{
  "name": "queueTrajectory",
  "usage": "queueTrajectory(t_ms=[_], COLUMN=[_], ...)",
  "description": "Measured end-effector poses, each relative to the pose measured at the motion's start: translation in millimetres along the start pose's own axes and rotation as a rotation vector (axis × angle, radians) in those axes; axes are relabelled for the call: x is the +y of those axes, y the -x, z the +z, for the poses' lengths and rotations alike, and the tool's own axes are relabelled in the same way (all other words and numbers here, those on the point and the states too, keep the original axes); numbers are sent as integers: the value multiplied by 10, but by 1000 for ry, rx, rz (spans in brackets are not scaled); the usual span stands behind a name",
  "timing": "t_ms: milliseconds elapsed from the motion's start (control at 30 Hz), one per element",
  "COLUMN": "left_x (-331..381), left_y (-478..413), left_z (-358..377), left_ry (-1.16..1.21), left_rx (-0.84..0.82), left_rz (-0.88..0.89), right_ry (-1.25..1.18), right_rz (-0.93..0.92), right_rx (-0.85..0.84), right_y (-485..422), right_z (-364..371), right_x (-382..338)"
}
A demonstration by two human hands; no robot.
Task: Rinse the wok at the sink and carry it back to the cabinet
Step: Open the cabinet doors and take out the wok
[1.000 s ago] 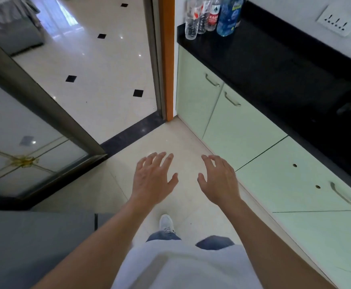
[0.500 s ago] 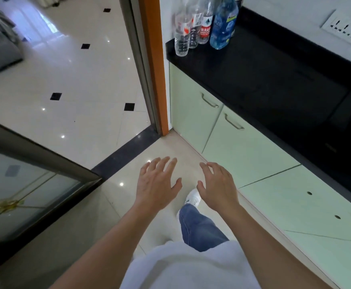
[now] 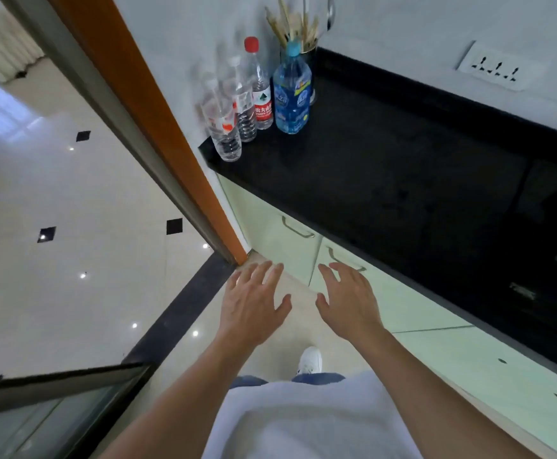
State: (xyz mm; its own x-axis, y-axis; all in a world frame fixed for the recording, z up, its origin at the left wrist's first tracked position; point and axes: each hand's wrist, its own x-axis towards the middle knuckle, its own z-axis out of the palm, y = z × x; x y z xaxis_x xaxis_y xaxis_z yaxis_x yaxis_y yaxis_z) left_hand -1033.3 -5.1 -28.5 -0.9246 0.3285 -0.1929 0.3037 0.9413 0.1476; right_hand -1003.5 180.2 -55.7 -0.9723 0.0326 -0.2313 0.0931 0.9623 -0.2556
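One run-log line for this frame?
left hand: open, empty | right hand: open, empty | wok: not visible | cabinet doors: shut | stage: approaching

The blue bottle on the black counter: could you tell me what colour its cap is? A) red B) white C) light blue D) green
C: the blue bottle carries a light blue cap, while the red cap belongs to the clear bottle standing just beside it on the counter.

The utensil holder (image 3: pixel 306 51) stands half hidden behind the blue bottle (image 3: pixel 292 94), tops cropped.
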Motion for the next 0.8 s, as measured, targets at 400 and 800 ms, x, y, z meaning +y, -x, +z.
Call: queueTrajectory(t_ms=[400,800], left_x=[-223,-633], left_y=[-1034,-1873], left_z=[102,359], left_ry=[-59,-71], left_rx=[-167,-264], left_rz=[367,583], right_ry=[-114,-208], right_rz=[399,704], right_rx=[-17,32], right_y=[-324,-762], right_z=[54,477], right_x=[126,-172])
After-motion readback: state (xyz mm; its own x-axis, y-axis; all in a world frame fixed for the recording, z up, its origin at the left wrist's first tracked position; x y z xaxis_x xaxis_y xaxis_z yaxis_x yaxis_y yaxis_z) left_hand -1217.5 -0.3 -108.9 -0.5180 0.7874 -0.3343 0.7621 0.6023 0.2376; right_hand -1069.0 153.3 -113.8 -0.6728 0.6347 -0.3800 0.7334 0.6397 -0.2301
